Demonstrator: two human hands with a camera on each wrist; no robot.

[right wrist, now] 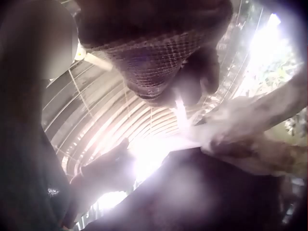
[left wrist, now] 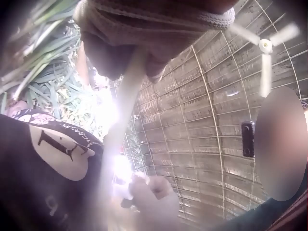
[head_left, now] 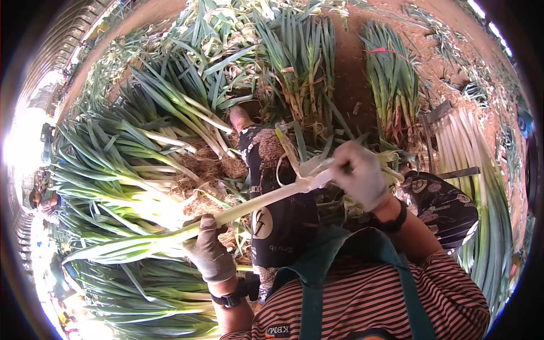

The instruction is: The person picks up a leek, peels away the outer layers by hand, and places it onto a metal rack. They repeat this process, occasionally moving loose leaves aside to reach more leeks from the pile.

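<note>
Striped shirt (head_left: 351, 300) nearest, left hand (head_left: 211, 252) and right hand (head_left: 361, 174) hold a leek (head_left: 258, 203).

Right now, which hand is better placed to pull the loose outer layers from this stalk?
The right hand, I think: it pinches a pale strip beside the loose layers, while the left hand grips the stalk nearer the green leaves.

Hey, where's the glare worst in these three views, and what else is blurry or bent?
Head: fisheye bend, dark rim, strong glare at the far left; right hand slightly blurred. Left wrist: white flare low centre, stalk soft. Right wrist: probably worst, haze and glare mid-frame, fabric below in deep shadow.
</note>
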